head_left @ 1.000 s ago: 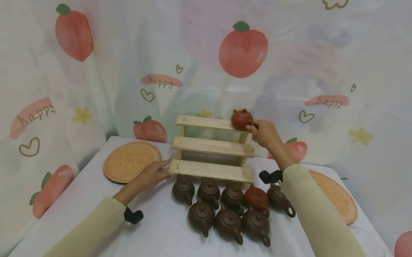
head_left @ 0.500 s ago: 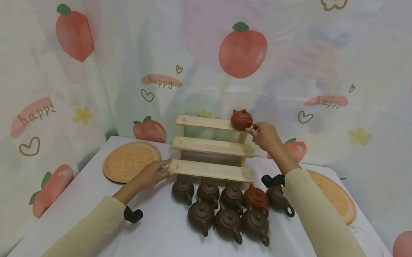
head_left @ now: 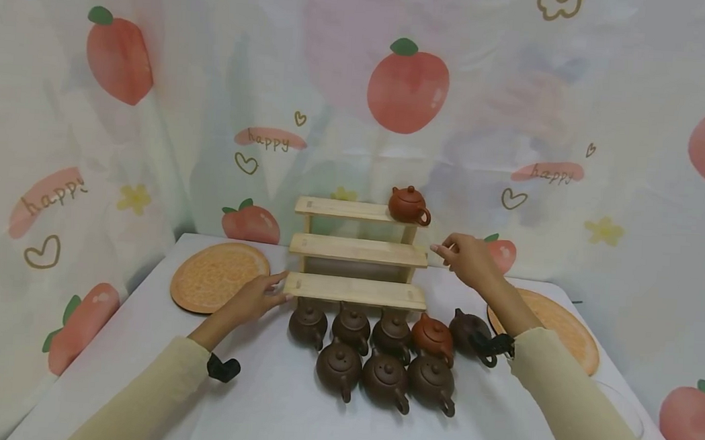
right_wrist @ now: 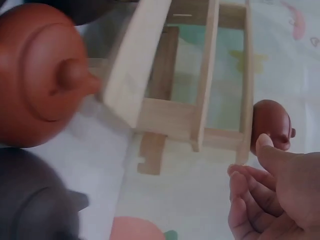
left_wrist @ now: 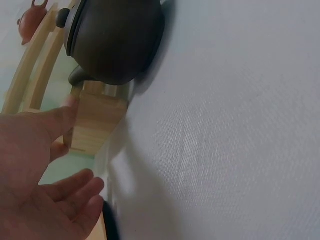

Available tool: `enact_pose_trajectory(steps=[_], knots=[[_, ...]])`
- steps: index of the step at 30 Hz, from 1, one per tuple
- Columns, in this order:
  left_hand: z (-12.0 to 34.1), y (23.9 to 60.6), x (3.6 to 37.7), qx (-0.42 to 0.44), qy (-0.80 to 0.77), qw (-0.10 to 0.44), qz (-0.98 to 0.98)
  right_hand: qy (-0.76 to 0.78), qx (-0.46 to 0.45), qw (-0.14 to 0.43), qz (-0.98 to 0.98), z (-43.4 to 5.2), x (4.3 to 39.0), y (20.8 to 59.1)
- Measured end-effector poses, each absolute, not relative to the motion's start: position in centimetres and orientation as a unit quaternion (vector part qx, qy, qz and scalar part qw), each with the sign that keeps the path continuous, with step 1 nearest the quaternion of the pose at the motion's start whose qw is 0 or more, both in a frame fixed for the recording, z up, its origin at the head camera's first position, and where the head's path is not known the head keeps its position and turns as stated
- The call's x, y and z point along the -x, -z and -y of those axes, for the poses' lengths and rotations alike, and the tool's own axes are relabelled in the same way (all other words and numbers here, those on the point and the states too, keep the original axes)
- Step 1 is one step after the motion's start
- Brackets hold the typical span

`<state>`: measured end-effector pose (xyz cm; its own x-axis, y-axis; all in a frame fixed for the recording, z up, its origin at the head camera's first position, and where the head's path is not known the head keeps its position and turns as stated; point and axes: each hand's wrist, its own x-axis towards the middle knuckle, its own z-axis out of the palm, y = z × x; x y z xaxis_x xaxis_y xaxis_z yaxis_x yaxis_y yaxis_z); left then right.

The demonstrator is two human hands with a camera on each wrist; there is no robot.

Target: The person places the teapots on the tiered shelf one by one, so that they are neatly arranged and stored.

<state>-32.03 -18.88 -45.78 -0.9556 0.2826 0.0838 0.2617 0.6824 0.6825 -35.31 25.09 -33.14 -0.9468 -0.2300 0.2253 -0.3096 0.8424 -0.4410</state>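
The right hand (head_left: 470,257) is no longer at the reddish teapot (head_left: 409,205) on the top step of the wooden rack (head_left: 357,250). A second ago its fingers (head_left: 444,247) touched the pot's handle side; now the hand hangs lower and to the right, level with the middle step and apart from the pot, fingers loosely curled and holding nothing. The teapot stands alone on the right end of the top step, its handle free. The right forearm sits lower too, so its black wrist strap (head_left: 493,344) now lies in front of the rightmost dark teapot (head_left: 466,325) on the tabletop. The head view has also shifted slightly, and the whole scene sits a little further left.
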Motion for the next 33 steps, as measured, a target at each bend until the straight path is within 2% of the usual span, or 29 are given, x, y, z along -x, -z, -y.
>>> enact_pose_trajectory(steps=[7, 10, 20, 33], knots=[[18.9, 45.9, 32.0, -0.143, -0.376, 0.019, -0.915, -0.249, -0.164, 0.159, 0.941, -26.6, 32.0, 35.8], [19.0, 46.0, 32.1, -0.144, -0.374, 0.018, -0.916, -0.240, -0.152, 0.174, 0.943, -27.0, 30.5, 36.8], [18.8, 46.1, 32.0, -0.142, -0.381, 0.023, -0.913, -0.228, -0.106, 0.139, 0.958, -28.1, 26.5, 39.4], [18.7, 46.0, 31.9, -0.144, -0.380, 0.016, -0.914, -0.209, -0.047, 0.109, 0.971, -31.4, 24.0, 42.9]])
